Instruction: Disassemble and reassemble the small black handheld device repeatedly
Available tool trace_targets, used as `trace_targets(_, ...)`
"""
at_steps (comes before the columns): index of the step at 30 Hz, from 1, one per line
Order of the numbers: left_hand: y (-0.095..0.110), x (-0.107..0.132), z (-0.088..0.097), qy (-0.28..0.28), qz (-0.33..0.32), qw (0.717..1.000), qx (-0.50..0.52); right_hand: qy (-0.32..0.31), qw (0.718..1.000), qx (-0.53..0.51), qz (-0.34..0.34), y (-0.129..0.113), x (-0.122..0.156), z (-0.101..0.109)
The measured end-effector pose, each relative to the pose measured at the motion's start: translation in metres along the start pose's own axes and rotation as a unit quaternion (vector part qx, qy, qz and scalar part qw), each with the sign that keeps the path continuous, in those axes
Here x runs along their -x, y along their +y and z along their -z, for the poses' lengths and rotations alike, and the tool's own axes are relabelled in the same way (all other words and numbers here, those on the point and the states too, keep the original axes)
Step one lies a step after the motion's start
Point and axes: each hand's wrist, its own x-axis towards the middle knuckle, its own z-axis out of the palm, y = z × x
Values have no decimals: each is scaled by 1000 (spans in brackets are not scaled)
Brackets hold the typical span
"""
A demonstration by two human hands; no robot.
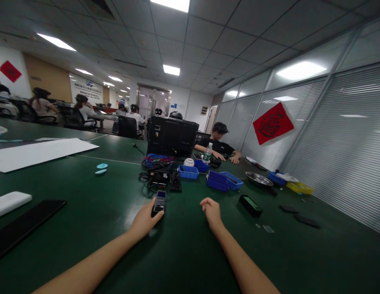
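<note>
Green table: bare between the two forearms and back to the near edge, so passage there is free. The left hand grips a handheld device. Directly ahead of it a tangle of cables and black units bars the way, with a blue tray and a black case behind. The right hand is fisted, with an open strip ahead as far as the blue bins. A black box stands near on its right, small clear pieces beyond. To the far left, a black phone and a white slab lie well apart from both hands.
</note>
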Motion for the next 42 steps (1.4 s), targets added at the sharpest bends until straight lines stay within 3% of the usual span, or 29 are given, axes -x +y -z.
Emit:
trace_targets(8, 17, -6, -19, -18, -43, 999, -3, -47, 998, -46, -7, 3, 15, -35)
trace_targets(14, 29, -7, -37, -56, -132, 989, -18, -37, 997, -55, -44, -4, 23, -50)
trace_targets(20, 31, -6, -45, -94, -205, 974, -37, -25, 993, 105, 42, -13, 36, -59)
trace_targets(24, 28, -8, -43, -87, -202, 975, -27, -48, 975, 214, 36, -20, 38, -55)
trace_targets(29, 29, -7, -40, -85, -198, 976, -27, -33, 937, 342, 69, -22, 29, -41)
trace_targets(34, 32, -5, -36, -96, -193, 976, -31, -18, 893, 449, 0, -23, 18, -19)
trace_targets(42, 31, -5, -36, -95, -193, 976, -25, -36, 861, 506, -17, -21, 14, -3)
